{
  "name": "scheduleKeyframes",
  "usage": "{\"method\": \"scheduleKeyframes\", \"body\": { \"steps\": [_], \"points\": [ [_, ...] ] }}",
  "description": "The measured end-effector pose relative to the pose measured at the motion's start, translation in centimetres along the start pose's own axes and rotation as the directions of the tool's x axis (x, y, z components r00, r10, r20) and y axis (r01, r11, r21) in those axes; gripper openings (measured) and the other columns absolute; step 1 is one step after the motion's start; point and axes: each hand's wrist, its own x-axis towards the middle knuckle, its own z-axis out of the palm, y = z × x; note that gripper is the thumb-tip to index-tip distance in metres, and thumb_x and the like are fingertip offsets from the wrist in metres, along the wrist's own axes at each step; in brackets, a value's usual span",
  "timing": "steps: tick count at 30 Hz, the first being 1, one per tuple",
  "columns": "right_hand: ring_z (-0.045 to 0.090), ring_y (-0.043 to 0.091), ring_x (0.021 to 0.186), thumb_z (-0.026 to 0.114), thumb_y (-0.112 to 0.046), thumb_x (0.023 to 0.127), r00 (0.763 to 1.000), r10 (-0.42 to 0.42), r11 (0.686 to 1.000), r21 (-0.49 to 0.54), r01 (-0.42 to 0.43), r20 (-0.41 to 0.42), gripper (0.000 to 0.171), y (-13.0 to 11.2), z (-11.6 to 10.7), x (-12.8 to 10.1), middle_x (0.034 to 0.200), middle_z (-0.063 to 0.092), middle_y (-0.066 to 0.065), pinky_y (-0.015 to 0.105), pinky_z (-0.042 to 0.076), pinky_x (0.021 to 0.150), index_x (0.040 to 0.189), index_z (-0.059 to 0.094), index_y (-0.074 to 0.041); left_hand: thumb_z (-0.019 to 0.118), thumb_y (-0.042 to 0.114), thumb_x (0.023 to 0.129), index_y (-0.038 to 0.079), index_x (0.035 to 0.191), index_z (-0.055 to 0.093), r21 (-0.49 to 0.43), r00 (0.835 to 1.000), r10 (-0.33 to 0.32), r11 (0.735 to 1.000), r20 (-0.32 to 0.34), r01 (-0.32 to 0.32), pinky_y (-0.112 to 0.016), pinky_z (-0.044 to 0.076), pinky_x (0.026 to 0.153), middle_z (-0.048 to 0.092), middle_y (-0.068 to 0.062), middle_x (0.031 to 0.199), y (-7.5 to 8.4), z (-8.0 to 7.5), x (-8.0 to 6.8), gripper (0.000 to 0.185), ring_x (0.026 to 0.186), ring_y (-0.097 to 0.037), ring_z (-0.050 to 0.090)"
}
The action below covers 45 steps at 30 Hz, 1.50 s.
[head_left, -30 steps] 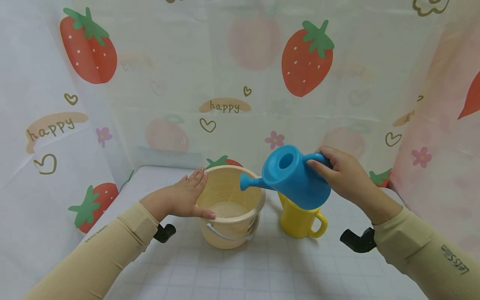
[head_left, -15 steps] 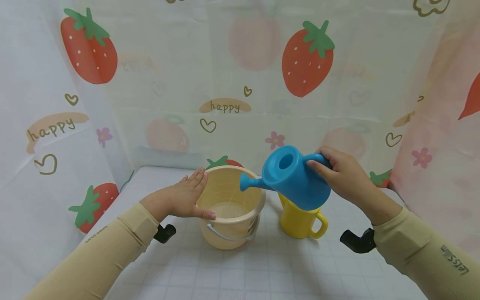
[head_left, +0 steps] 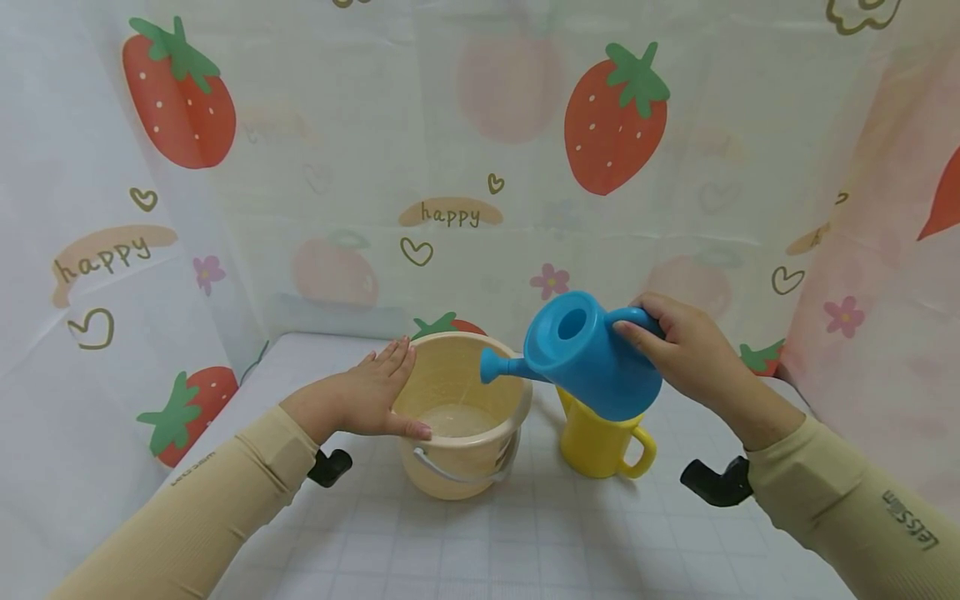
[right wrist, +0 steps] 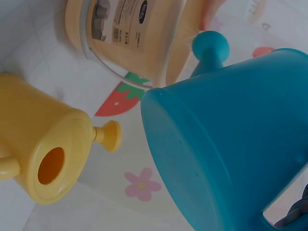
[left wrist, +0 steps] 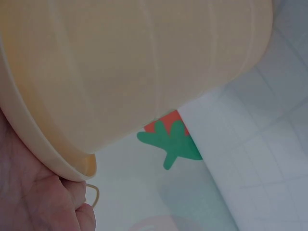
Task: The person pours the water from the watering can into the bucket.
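A blue watering can (head_left: 600, 358) is tilted to the left in the air, its handle gripped by my right hand (head_left: 686, 346). Its sprinkler head points over the inside of a cream bucket (head_left: 450, 454), and thin streaks of water fall from it. Shallow water (head_left: 453, 419) covers the bucket's bottom. My left hand (head_left: 367, 392) rests on the bucket's left rim, fingers straight and thumb stretched along the front. In the left wrist view, the palm (left wrist: 33, 192) lies against the rim. A white bail handle (head_left: 457, 477) hangs down the bucket's front.
A yellow watering can (head_left: 600, 442) stands on the table right of the bucket, partly hidden under the blue one; its spout (right wrist: 110, 136) shows in the right wrist view. A strawberry-print curtain (head_left: 337, 167) hangs behind the white checked tablecloth (head_left: 450, 550).
Almost nothing differs. Both hands, the tilted blue watering can and the bucket stay in place while water keeps trickling into the bucket.
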Motion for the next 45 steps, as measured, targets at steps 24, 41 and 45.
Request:
{"method": "scheduleKeyframes", "body": {
  "steps": [24,41,45],
  "points": [
    [0.058,0.029,0.086,0.051,-0.033,0.093,1.0,-0.001,1.0,-0.008,0.001,0.0,0.029,0.03,-0.13,0.04,0.09,0.06,0.011,0.055,0.047,0.08,0.099,0.056,-0.005,0.04,0.083,0.068,-0.005,0.144,0.002,-0.003,1.0,-0.003,1.0,0.001,0.003,-0.051,0.01,0.109,-0.006,-0.022,0.15,0.19,-0.15,-0.16,0.123,0.138,-0.035,-0.002],
    [0.059,0.03,0.089,0.051,-0.038,0.092,1.0,0.003,1.0,-0.001,-0.003,0.009,0.032,-0.09,-0.19,0.0,0.095,0.062,0.01,0.054,0.047,0.081,0.101,0.056,-0.007,0.04,0.083,0.067,-0.006,0.144,0.003,-0.003,1.0,0.002,1.0,-0.004,-0.002,-0.052,0.01,0.109,-0.006,-0.022,0.15,0.1,-0.03,-0.18,0.123,0.138,-0.035,-0.002],
    [0.06,0.03,0.089,0.051,-0.038,0.092,1.0,0.002,1.0,-0.001,-0.002,0.01,0.033,-0.08,-0.21,-0.01,0.095,0.062,0.01,0.054,0.047,0.08,0.101,0.056,-0.007,0.04,0.083,0.067,-0.005,0.144,0.003,-0.002,1.0,-0.001,1.0,-0.002,0.001,-0.052,0.01,0.109,-0.006,-0.022,0.15,0.11,-0.03,-0.17,0.123,0.138,-0.035,-0.002]
  ]
}}
